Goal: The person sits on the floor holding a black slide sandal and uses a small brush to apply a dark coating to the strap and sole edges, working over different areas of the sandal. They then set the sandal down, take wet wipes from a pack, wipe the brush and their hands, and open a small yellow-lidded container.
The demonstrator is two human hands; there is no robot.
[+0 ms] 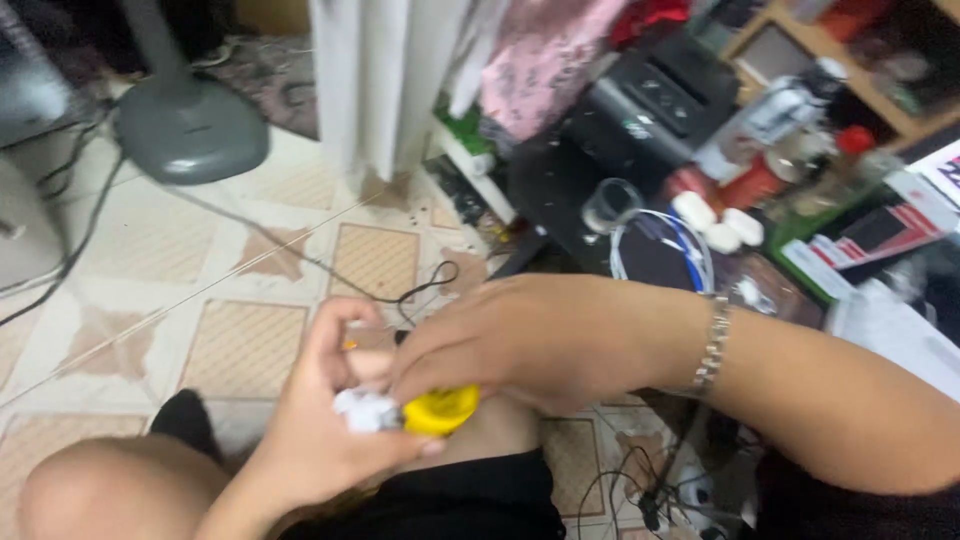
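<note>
Relation: yellow round cap [441, 409] sits between both hands above the lap, just right of the left hand [320, 430] and directly under the right hand [520, 340]; right hand is nearer, covering it from above
Axis: cap lies on its side, flat face toward the camera's lower right; long axis cannot be told
Left grip: closed, fingers curled on a crumpled white wad [365, 410] that touches the cap
Right grip: closed on the cap, fingertips pressing its top edge
Look: bright yellow, smooth, plastic-like, partly hidden
Surroundings: tiled floor [250, 270] below, grey fan base [190, 125] far left, cluttered black worktop [560, 190] at right, bracelet [712, 345] on right wrist
</note>
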